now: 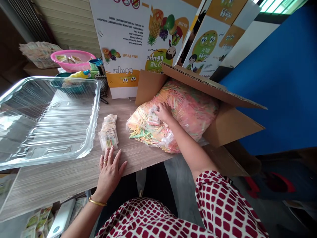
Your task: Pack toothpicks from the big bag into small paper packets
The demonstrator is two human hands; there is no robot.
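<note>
My left hand (109, 172) rests with fingers spread at the front edge of the table. Its fingertips touch or nearly touch the lower end of a row of overlapping small clear packets (109, 129). Over the mouth of a large clear plastic bag (190, 109), my right hand (163, 111) is closed on a few small clear packets (153, 117) with red-and-white edges. Many thin coloured sticks (146, 134), green, yellow and orange, spill at the bag's mouth. The bag lies in a tipped cardboard box (230, 127) with its flaps spread. My right fingertips are partly hidden.
A large clear plastic tray (61, 148) stands on the left of the table (61, 178). Behind it are a pink basin (74, 67) with packets and a dark green basin (66, 88). White printed cartons (123, 36) stand along the back. A blue surface (279, 82) is at right.
</note>
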